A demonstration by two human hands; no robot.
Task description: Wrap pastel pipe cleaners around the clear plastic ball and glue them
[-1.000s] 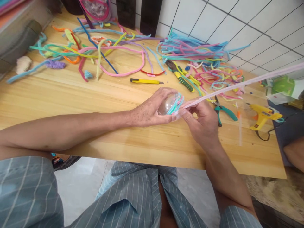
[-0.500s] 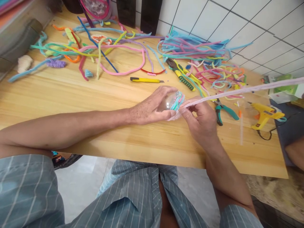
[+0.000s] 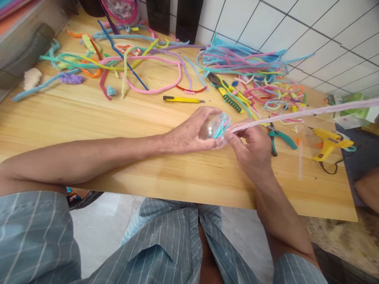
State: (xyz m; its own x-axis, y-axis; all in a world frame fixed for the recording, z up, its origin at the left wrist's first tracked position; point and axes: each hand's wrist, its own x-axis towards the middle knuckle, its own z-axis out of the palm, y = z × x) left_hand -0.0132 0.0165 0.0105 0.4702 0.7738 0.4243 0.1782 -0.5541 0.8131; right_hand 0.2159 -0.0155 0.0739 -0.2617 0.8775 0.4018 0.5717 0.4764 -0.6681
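My left hand is wrapped round a clear plastic ball, thumb below and fingers above. Pink, blue and green fuzzy strands cover the ball's right side. A long pale pink pipe cleaner runs from the ball's lower right edge up to the right, out of view. Close beside the ball, my right hand pinches this pipe cleaner between thumb and fingers. The ball's underside is hidden by my left hand.
Behind the hands lie a yellow utility knife, yellow-green pliers and a heap of pipe cleaners. On the right are teal pliers and a yellow glue gun. Another person's arm shows at the right edge.
The ball has turned slightly in my left hand. Both hands stay in nearly the same place, with the same grip on the ball and the pipe cleaner.
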